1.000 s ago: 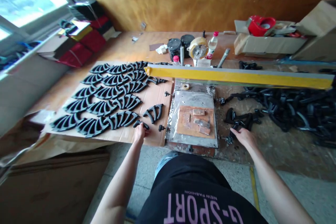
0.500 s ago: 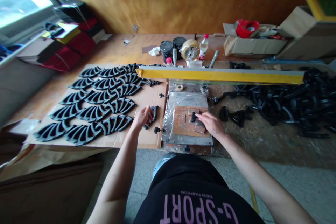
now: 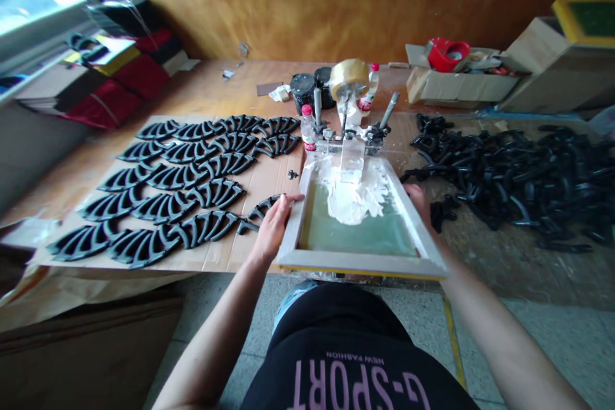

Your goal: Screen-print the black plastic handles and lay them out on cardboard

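Observation:
A screen printing frame point(image 3: 362, 261) with green mesh lies lowered across the front of the bench. Thick white ink point(image 3: 348, 202) is smeared over its upper half, around a pale squeegee blade point(image 3: 353, 160). My left hand point(image 3: 273, 224) is closed at the frame's left edge, its index finger on the rim. At the right edge, my right hand point(image 3: 418, 202) is closed on the side, its fingers partly hidden. Beside my left hand lies a black curved ribbed part point(image 3: 259, 210) on the cardboard. The plate under the frame is hidden.
Rows of black ribbed parts point(image 3: 163, 205) cover the cardboard at left. A heap of black parts point(image 3: 509, 173) fills the right side. Behind the frame stand a metal clamp point(image 3: 379, 131), a tape roll point(image 3: 349, 77), bottles and black tubs point(image 3: 303, 91). An open carton point(image 3: 461, 86) sits at back right.
The screen frame has swung down from edge-on to face up over the plate. My right hand has left the small black piece there and moved to the frame's right side; my left hand to its left.

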Available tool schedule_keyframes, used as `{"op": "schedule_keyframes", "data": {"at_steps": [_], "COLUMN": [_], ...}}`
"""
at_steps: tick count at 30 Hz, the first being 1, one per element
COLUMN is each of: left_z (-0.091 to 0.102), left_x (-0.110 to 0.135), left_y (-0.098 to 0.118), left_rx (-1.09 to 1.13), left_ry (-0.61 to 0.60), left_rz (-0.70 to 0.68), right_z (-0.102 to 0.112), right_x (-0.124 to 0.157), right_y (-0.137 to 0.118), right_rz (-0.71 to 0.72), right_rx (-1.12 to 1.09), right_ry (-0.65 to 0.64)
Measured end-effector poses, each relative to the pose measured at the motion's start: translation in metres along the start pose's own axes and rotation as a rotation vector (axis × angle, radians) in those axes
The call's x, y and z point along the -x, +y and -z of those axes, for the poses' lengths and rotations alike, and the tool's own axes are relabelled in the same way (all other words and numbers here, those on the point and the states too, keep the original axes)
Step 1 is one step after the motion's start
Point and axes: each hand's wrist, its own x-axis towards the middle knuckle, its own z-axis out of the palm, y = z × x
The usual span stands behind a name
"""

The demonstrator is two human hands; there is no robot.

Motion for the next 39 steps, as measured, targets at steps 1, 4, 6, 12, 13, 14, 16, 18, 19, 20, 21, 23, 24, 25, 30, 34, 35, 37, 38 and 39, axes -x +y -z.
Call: {"op": "schedule_keyframes", "data": {"at_steps": [1, 4, 6, 12, 13, 14, 16, 18, 19, 20, 21, 23, 24, 25, 30, 34, 35, 37, 38, 39], "left_z": [0.001, -0.002, -0.005, -0.004, -0.003, -0.003, -0.003, -0.004, -0.005, -0.005, -0.005, -0.006, -0.006, -0.007, -0.007, -0.003, -0.001, 0.0, 0.0, -0.001], "left_x": [0.004, 0.003, -0.004, -0.015, -0.014, -0.014, -0.012, -0.012, -0.011, -0.011, -0.011, -0.011, -0.011, -0.011, -0.01, -0.005, -0.002, 0.002, 0.003, 0.002], "left_y": [-0.018, -0.069, -0.096, -0.124, -0.124, -0.124, -0.124, -0.122, -0.122, -0.121, -0.121, -0.12, -0.12, -0.12, -0.115, -0.086, -0.075, -0.048, -0.034, -0.021], "left_rx": [-0.036, -0.051, -0.063, -0.13, -0.13, -0.127, -0.122, -0.119, -0.118, -0.118, -0.117, -0.113, -0.11, -0.105, -0.068, -0.076, -0.088, -0.092, -0.078, -0.052], "left_ry": [0.0, -0.002, -0.003, -0.023, -0.024, -0.024, -0.016, -0.001, 0.008, 0.016, 0.02, 0.021, 0.02, 0.019, 0.032, 0.014, 0.035, 0.086, 0.102, 0.112], "left_rz": [0.057, 0.16, 0.192, 0.191, 0.189, 0.187, 0.182, 0.179, 0.177, 0.177, 0.178, 0.182, 0.185, 0.187, 0.205, 0.189, 0.149, 0.062, 0.029, 0.005], "right_z": [0.001, 0.014, 0.026, 0.042, 0.042, 0.042, 0.043, 0.045, 0.046, 0.046, 0.045, 0.042, 0.041, 0.039, 0.048, 0.059, 0.058, 0.048, 0.041, 0.032], "right_x": [-0.01, -0.05, -0.073, -0.046, -0.032, -0.021, -0.007, -0.007, -0.01, -0.013, -0.015, -0.011, -0.006, 0.0, -0.008, -0.07, -0.083, -0.098, -0.099, -0.096], "right_y": [0.006, 0.0, -0.02, -0.065, -0.064, -0.06, -0.05, -0.043, -0.042, -0.043, -0.047, -0.056, -0.06, -0.064, -0.06, -0.041, -0.032, -0.005, 0.011, 0.026], "right_rz": [-0.066, -0.204, -0.155, 0.163, 0.261, 0.359, 0.491, 0.499, 0.459, 0.406, 0.355, 0.31, 0.326, 0.361, 0.323, 0.061, 0.001, -0.121, -0.183, -0.235], "right_rx": [-0.056, -0.461, -0.692, -0.736, -0.746, -0.765, -0.823, -0.87, -0.876, -0.871, -0.859, -0.833, -0.832, -0.843, -0.924, -0.909, -0.89, -0.855, -0.833, -0.807], "right_ry": [0.032, 0.189, 0.175, -0.155, -0.143, -0.13, -0.125, -0.142, -0.138, -0.122, -0.095, -0.03, -0.007, 0.005, -0.045, 0.012, 0.027, 0.062, 0.089, 0.12]}}
